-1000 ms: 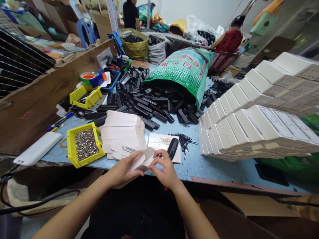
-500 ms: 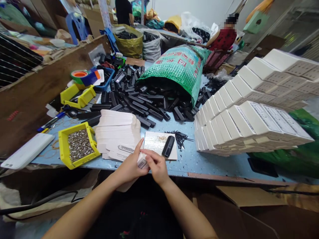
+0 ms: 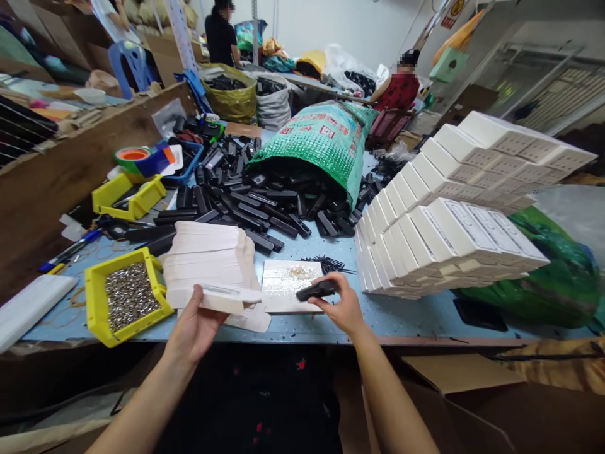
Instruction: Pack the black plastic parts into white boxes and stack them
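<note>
My left hand point(image 3: 201, 331) grips a narrow white box point(image 3: 225, 297), its flap end turned to the right, in front of a stack of flat white cartons point(image 3: 205, 252). In my right hand point(image 3: 344, 309) is a black elongated plastic device point(image 3: 316, 291), held between thumb and fingers just above a white pad point(image 3: 283, 277) with shiny specks. The device points left, toward the box, with a gap between them. Small black pins or screws point(image 3: 333, 265) lie behind my right hand; their exact kind is unclear.
A yellow bin point(image 3: 94, 315) of small metal parts stands at left. Many black devices point(image 3: 255, 211) spill from a green woven sack point(image 3: 312, 142). Stacked white boxes point(image 3: 411, 233) rise at right. Two people, one in a red top point(image 3: 399, 91), are farther back.
My hands have moved apart. My right hand has picked up the black device from the pad, while the left holds the white box, now lying level. The camera view has shifted.
</note>
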